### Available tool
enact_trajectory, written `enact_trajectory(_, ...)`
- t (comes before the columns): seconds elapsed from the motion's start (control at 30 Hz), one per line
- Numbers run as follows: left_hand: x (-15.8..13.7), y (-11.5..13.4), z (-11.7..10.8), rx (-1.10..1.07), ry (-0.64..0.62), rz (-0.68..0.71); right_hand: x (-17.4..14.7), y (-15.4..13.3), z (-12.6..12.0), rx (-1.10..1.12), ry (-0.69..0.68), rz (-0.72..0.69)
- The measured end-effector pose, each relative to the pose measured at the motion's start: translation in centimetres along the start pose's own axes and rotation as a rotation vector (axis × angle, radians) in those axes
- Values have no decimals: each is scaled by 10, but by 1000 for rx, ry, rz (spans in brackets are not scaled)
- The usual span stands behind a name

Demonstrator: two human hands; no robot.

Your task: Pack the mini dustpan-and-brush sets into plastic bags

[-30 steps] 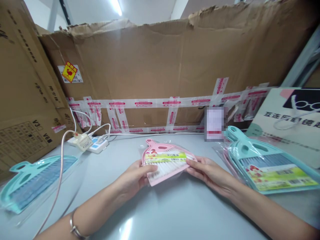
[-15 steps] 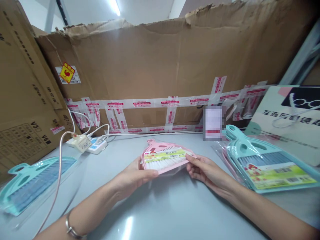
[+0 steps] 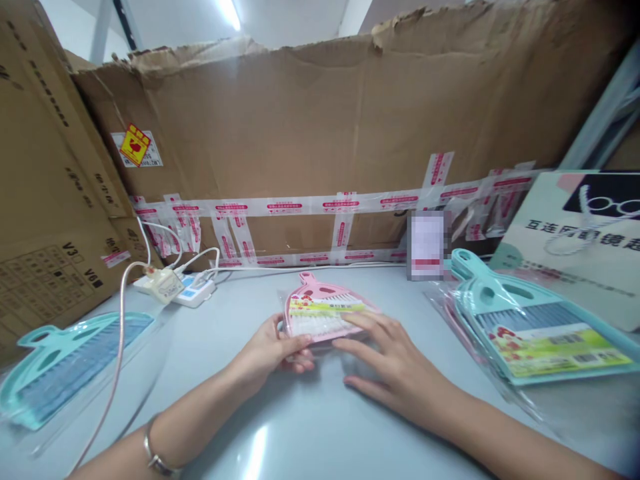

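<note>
A pink dustpan and brush set [image 3: 320, 325] with white bristles and a yellow-green label lies in clear plastic wrap in front of me. My left hand [image 3: 280, 347] grips its lower left corner, thumb on top and fingers beneath. Over its lower right edge spreads my right hand [image 3: 385, 353], open, with fingers apart and fingertips at the wrap. That hand hides the set's right corner.
On the right lies a stack of wrapped turquoise dustpan sets [image 3: 545, 327]; another turquoise set [image 3: 75, 367] is at the left. A power strip [image 3: 195, 291] with cables [image 3: 120, 320] sits at the back left. A large cardboard box [image 3: 300, 133] stands behind.
My right hand has let go of the set's right corner and moved its spread fingers over the lower edge. The set has turned slightly, and my left hand still holds it.
</note>
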State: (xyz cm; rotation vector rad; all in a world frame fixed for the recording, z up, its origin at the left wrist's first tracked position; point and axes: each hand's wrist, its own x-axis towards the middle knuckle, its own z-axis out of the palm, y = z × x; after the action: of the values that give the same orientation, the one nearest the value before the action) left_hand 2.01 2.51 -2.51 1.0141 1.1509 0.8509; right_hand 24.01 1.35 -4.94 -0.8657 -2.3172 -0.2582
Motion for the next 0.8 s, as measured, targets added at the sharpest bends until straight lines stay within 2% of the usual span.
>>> enact_trajectory(0.07, -2, 2, -1, 108, -63, -41, 3, -6, -2, -49, -7, -53)
enact_trajectory(0.1, -4, 4, -2, 185, -78, -17, 5, -7, -3, -56, 1, -70)
enact_trajectory(0.17, -9, 7, -3, 376, -11, 163, 7, -8, -5, -60, 21, -122)
enact_trajectory(0.23, -16, 9, -2, 564, 110, 436, 7, -8, -5, -76, 34, -180)
enact_trajectory(0.27, -20, 10, -1, 636, 117, 547, 7, -8, -5, -93, 30, -202)
enact_trajectory(0.33, -26, 9, 3, 762, -36, 652, 5, -8, -4, -125, -1, -224)
enact_trajectory(0.4, -28, 8, 6, 882, -235, 692, 3, -8, -3, -146, -62, -212)
enact_trajectory(0.47, -26, 7, 7, 998, -290, 720, 2, -7, -6, -164, -144, -165)
enact_trajectory(0.53, -22, 6, 6, 1065, -264, 731, 4, -6, -13, -141, -256, -106)
enact_trajectory(0.67, -15, 8, 0, 1054, -176, 740, 9, 1, -32, 71, -477, 61)
enact_trajectory(0.8, -17, 14, -2, 1139, -143, 673, 10, 13, -44, 257, -588, 239)
